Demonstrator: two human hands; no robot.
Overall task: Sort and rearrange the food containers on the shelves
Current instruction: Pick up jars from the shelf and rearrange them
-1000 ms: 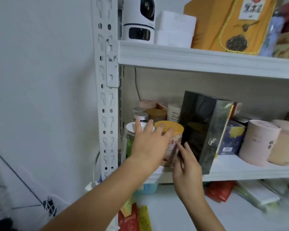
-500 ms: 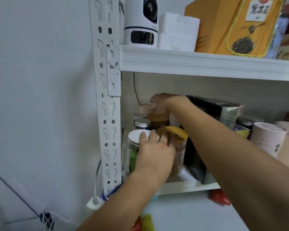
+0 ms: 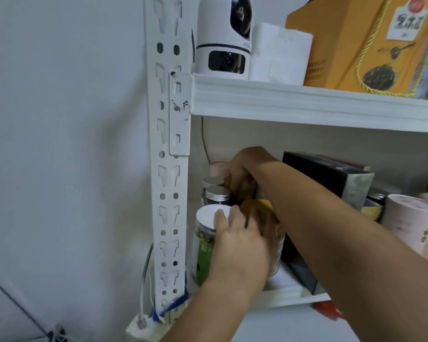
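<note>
Two hands work here: your left hand (image 3: 237, 245) lies flat-fingered against the yellow-lidded can (image 3: 257, 207) at the shelf (image 3: 282, 296) front; your right hand (image 3: 245, 169) curls over a brown-lidded jar (image 3: 227, 180) behind. Lift it straight up, slowly.

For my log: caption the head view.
Left hand rests on white-lidded jar and yellow-lidded jar; right hand reaches past them to the back row.
</note>
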